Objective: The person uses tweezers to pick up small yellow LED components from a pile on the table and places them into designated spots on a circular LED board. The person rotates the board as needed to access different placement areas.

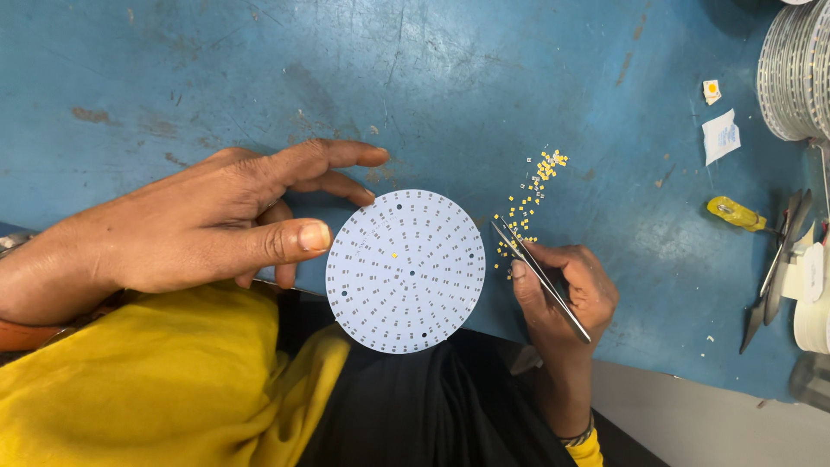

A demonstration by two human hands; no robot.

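A round white circuit board (pixel 406 271) with rings of small pads lies at the near edge of the blue table (pixel 432 95), partly overhanging it. One tiny yellow chip (pixel 394 256) sits on the board. My left hand (pixel 216 220) rests beside the board's left rim, thumb touching its edge, fingers spread. My right hand (pixel 566 290) holds metal tweezers (pixel 536 275), their tips pointing at a scatter of tiny yellow chips (pixel 527 203) just right of the board.
At the right edge are a stack of round boards (pixel 795 73), a yellow-handled tool (pixel 735 214), another pair of tweezers (pixel 774 277), small white packets (pixel 720 137) and white discs (pixel 813 303). My yellow and black clothing fills the bottom.
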